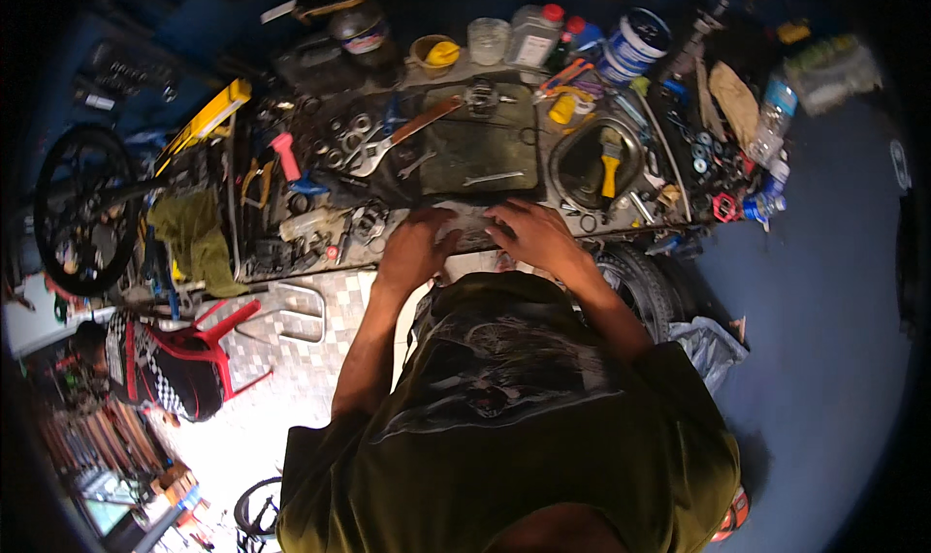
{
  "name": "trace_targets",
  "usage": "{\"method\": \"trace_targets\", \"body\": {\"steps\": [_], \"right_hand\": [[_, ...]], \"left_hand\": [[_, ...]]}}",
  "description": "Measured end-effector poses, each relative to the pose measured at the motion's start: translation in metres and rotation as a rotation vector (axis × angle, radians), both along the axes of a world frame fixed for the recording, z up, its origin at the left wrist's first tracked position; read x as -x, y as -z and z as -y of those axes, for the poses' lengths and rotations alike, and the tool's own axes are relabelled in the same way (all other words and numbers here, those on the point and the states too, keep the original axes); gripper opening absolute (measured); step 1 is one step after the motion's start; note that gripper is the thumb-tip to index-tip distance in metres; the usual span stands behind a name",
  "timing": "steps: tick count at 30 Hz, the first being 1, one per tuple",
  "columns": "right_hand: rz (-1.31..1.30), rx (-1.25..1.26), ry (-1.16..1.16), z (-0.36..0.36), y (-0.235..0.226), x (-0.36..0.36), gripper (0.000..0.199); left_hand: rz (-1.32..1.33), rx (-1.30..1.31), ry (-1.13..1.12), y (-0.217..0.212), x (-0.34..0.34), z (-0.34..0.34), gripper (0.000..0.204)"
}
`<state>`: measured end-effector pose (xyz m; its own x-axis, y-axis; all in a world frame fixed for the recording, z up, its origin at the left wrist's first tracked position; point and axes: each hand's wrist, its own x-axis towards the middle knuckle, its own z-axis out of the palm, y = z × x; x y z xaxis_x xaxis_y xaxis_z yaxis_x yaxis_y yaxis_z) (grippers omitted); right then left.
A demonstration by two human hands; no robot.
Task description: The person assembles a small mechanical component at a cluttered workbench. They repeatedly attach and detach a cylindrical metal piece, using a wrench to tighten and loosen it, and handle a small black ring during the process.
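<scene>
Both my hands are at the front edge of a cluttered workbench (465, 229), a short gap between them. My left hand (415, 250) has its fingers loosely bent and the thumb apart, with nothing seen in it. My right hand (535, 237) is spread with the fingers pointing inward, also holding nothing that shows. Just beyond them lies a dark, dirty mat (475, 156) with a small wrench (493, 178) on it. An adjustable wrench (398, 144) with a brown handle rests across its left side. Metal parts (369, 223) sit near my left hand.
To the right, a metal tray (561, 187) holds a yellow-handled brush (609, 170). Bottles, a white-and-blue bucket (635, 44) and a jar (488, 41) line the back. A tyre (635, 286) stands below the bench at right. A red chair (228, 345) and a person (170, 374) are at left.
</scene>
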<state>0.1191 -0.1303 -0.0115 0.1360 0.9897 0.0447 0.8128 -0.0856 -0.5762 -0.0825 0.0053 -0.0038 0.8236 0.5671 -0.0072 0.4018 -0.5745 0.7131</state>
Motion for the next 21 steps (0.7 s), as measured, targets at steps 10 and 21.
{"method": "trace_targets", "body": {"steps": [10, 21], "right_hand": [[0.037, -0.144, 0.272, 0.019, -0.041, -0.073, 0.025], [0.241, -0.225, 1.067, 0.110, -0.018, -0.173, 0.019]], "left_hand": [[-0.112, -0.071, 0.022, -0.025, -0.030, -0.011, 0.028], [-0.079, -0.017, 0.148, -0.021, -0.068, 0.009, 0.028]]}}
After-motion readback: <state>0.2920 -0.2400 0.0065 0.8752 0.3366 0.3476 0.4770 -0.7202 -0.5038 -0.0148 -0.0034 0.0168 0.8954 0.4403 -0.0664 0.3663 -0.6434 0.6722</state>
